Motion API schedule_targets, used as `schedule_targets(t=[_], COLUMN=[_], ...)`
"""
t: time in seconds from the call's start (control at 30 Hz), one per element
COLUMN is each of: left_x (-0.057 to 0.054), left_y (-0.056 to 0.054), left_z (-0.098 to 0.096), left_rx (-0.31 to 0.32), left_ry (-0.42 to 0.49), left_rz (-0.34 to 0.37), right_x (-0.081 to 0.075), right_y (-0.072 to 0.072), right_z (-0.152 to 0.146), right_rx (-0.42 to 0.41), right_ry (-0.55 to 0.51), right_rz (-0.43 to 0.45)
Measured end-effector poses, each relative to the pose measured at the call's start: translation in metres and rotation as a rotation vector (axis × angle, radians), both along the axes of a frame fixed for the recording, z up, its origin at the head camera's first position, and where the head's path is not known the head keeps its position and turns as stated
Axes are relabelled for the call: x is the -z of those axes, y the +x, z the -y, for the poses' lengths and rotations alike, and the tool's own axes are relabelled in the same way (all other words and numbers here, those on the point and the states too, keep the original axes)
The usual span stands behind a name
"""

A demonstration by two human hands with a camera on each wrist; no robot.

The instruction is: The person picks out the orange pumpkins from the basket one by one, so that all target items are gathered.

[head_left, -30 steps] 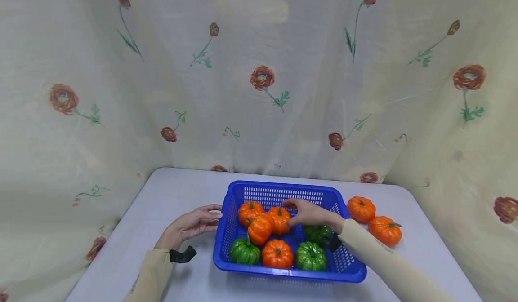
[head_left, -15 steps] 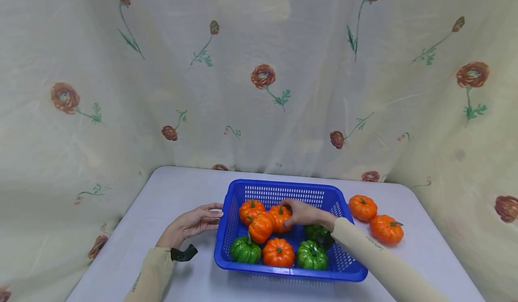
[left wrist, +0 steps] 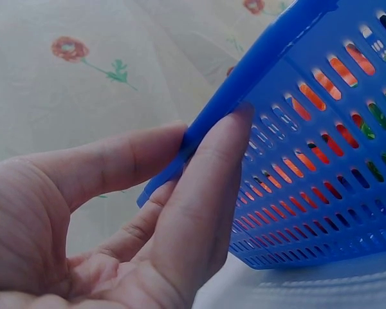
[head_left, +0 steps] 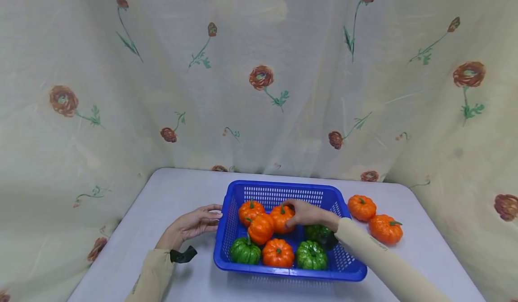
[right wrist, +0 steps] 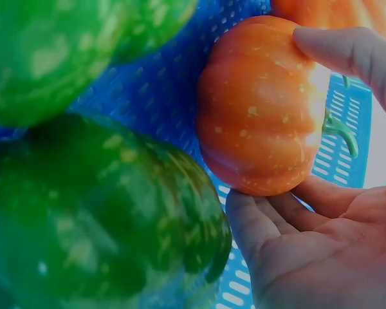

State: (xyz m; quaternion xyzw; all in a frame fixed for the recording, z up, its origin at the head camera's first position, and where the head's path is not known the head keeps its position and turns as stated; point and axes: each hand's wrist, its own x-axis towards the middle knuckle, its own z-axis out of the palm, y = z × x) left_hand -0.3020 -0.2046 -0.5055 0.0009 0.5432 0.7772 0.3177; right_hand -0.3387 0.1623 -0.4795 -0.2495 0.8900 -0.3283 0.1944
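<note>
A blue slotted plastic basket (head_left: 291,273) holds several small orange and green pumpkins. My left hand (head_left: 196,223) pinches the basket's left rim, thumb on one side and fingers on the other, as the left wrist view shows up close. Inside the basket, my right hand (head_left: 307,213) grips an orange pumpkin (right wrist: 260,109) between thumb and fingers; its green stem points toward the palm. Beside it lie another orange pumpkin (head_left: 261,228) and one behind that. A dark green pumpkin (head_left: 317,233) is partly hidden under the right wrist.
At the basket's near side sit a green pumpkin (head_left: 245,251), an orange pumpkin (head_left: 278,253) and a lighter green pumpkin (head_left: 311,255). Two orange pumpkins (head_left: 386,230) lie on the white table (head_left: 182,189) right of the basket. A flowered curtain (head_left: 307,113) hangs behind.
My right hand's fingers have come in around the orange pumpkin, which has shifted slightly to the right. The left hand stays at the basket's rim.
</note>
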Motion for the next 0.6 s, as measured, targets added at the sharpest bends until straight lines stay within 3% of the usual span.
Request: schedule_targets(t=[0.37,0.6], left_x=[-0.001,-0.001], left_y=[0.001,0.0], left_z=[-0.001,-0.001], left_rx=[-0.002,0.011], left_ry=[-0.019,-0.011], left_rz=[0.005,0.011], right_x=[-0.02,-0.043], right_y=[0.014,0.029], right_z=[-0.016,-0.028], right_rx=[0.035,0.002], right_ry=[0.018,-0.001], right_rz=[0.014,0.035])
